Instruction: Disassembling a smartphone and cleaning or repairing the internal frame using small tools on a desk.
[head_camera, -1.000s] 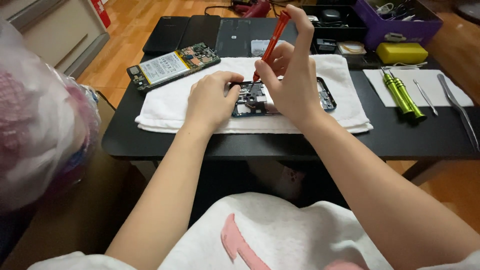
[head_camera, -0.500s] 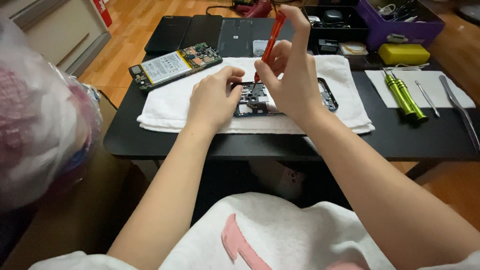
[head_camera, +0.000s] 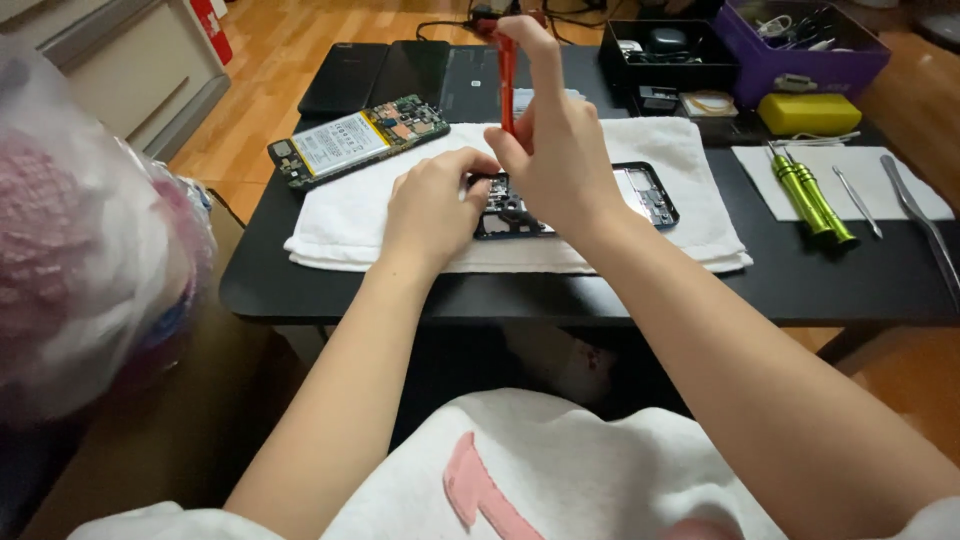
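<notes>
An opened phone frame (head_camera: 640, 195) lies on a white towel (head_camera: 690, 150) on the black table (head_camera: 560, 295). My left hand (head_camera: 430, 205) rests on the frame's left end, fingers pressing it down. My right hand (head_camera: 555, 150) holds a red screwdriver (head_camera: 507, 80) upright, its tip down at the frame and hidden behind my fingers. A second opened phone (head_camera: 355, 140) with its battery and green board showing lies at the towel's far left corner.
Two green screwdrivers (head_camera: 810, 190), a thin metal tool (head_camera: 858, 187) and tweezers (head_camera: 920, 225) lie on the right, partly on white paper. A yellow block (head_camera: 808, 112), a purple box (head_camera: 800, 45) and a black tray (head_camera: 665, 50) stand at the back. A pink bag (head_camera: 80, 240) bulges at left.
The screwdriver has swung from a tilt to nearly upright in my right hand. My left hand stays on the frame. The view has shifted slightly.
</notes>
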